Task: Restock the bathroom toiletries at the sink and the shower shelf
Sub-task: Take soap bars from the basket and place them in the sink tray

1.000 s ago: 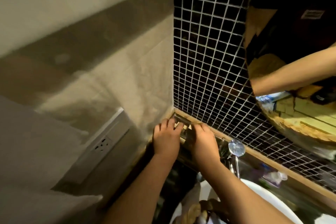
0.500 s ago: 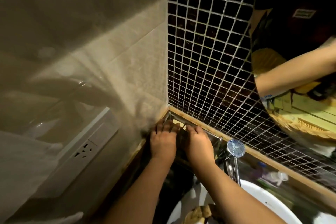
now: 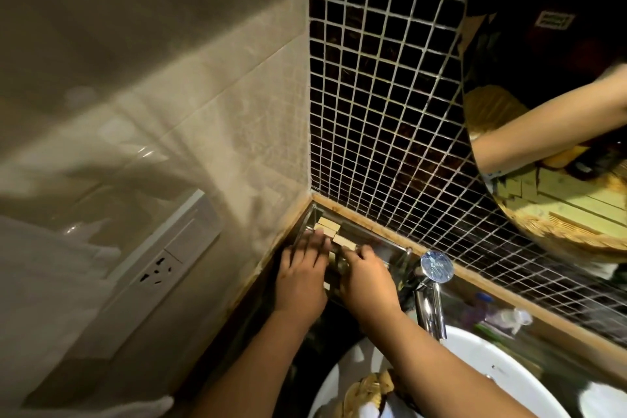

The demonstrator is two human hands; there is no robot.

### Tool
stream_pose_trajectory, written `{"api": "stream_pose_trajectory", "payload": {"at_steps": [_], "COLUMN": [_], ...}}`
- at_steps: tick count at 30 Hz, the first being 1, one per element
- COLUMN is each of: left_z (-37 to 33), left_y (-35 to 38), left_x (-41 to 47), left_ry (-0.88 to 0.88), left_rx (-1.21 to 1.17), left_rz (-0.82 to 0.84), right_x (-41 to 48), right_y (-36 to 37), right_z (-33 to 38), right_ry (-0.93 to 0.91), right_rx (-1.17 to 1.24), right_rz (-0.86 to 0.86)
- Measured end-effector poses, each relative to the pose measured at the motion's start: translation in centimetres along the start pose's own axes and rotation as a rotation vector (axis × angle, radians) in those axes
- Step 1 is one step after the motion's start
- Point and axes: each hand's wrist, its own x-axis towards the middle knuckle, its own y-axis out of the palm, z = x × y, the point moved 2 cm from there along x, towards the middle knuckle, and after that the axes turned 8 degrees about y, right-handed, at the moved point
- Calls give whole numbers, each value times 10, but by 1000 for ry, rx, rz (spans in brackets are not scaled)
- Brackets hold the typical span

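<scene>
Item: clear tray, set in the corner of the counter where the beige wall meets the dark mosaic tile, just left of the chrome tap.

Contents: small cream toiletry boxes, packed side by side at the tray's far end; more pale box ends show between the two hands lower down. Exact count cannot be told.

Left hand: flat, fingers extended over the near boxes, pressing or steadying; not closed around anything.

Right hand: fingers curled down at a box just right of the row. Whether it grips that box or only nudges it cannot be told.

Change since a second ago: both hands have drawn back a little toward the tray's near side, and the far boxes, then hidden under the fingers, now sit uncovered in a neat rank. Judged: the sink-side restock is at the straightening stage, near done; the shower shelf is not in view.

Adjacent: white basin with a woven basket resting in it, contents unclear; round mirror; wall socket.
</scene>
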Motion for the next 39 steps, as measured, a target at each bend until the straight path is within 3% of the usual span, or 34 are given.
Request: {"api": "stream_pose_trajectory", "payload": {"at_steps": [7, 14, 28, 34, 39], "left_z": [2, -1, -5, -2, 3], "left_y": [0, -2, 2, -1, -6], "left_x": [4, 14, 12, 9, 8], "left_ry": [29, 20, 11, -13, -13], "left_rx": [23, 9, 110, 123, 117], "left_rz": [-8, 3, 78, 48, 59], "right_x": [7, 15, -3, -1, 1], "right_y": [4, 6, 0, 8, 12], "right_z": [1, 8, 10, 10, 7], "right_ry": [-67, 40, -160, -77, -120], "right_rx": [-177, -107, -222, -134, -129], "right_rz": [54, 138, -7, 106, 134]}}
